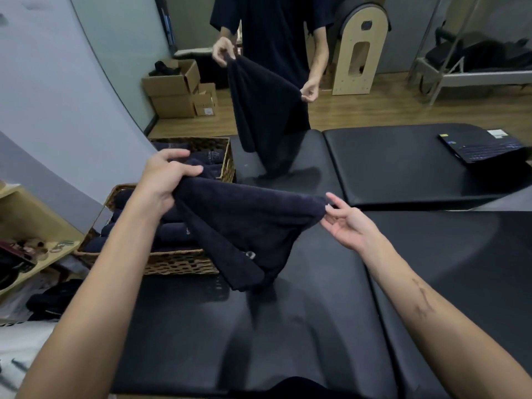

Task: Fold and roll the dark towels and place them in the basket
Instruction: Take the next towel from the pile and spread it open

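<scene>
The left hand (165, 180) grips one top corner of a dark towel (244, 226), the right hand (345, 223) pinches the other; its top edge runs left-right, body hanging beside the basket (172, 263) above the desk (316, 326).

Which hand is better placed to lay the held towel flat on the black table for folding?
Right, probably. The right hand pinches the towel corner over the black table, while the left hand grips its end above the basket.

Just one wide-angle head cam, looking forward and down over the black padded bench (288, 326), close above its near edge.
</scene>
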